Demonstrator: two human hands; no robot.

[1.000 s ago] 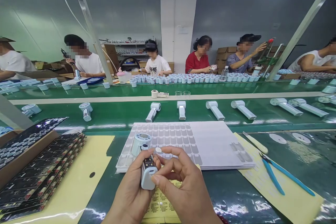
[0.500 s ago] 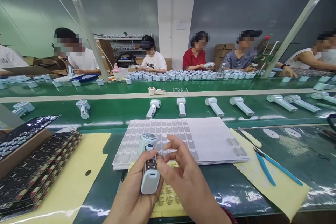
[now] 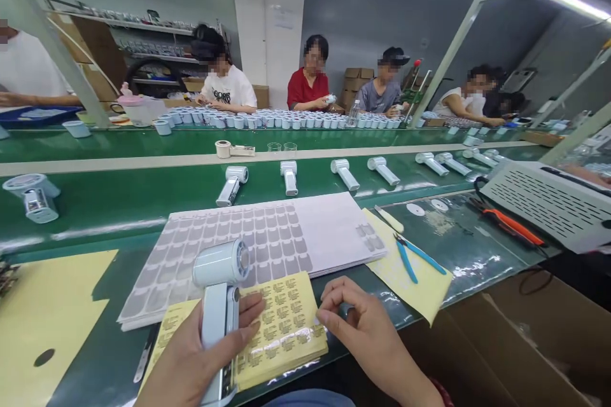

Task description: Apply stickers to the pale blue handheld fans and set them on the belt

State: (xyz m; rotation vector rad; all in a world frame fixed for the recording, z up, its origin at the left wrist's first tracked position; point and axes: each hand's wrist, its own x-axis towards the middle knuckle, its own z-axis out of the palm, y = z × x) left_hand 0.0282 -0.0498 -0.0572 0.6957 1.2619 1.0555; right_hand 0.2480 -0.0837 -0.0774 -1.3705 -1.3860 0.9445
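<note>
My left hand (image 3: pixel 200 350) is wrapped round the handle of a light-blue handheld fan (image 3: pixel 220 265), whose round head tilts up and to the right. The fan's dark, uncovered side faces right. Below it lies a stack of yellow label sheets (image 3: pixel 286 311) with rows of small printed labels. Close to the right edge of that stack is my right hand (image 3: pixel 363 331), its thumb and index finger pinched together and the other fingers curled. Whatever may be between those fingertips is too small to make out. Behind the fan rests a white sheet stack (image 3: pixel 329 219) with grey stickers.
Several light-blue fans (image 3: pixel 289 178) lie along the green conveyor (image 3: pixel 143 184). To the right are blue-handled cutters (image 3: pixel 420 254), a white-handled knife (image 3: pixel 389 219), orange-handled pliers (image 3: pixel 513 226) and a perforated metal box (image 3: pixel 548 200). Tweezers (image 3: pixel 143 362) lie at left. Co-workers sit across the line.
The view has swung to the right. My right hand has left the fan and moved to the right of the label sheets. The fan has turned in my left hand, its head now larger in view.
</note>
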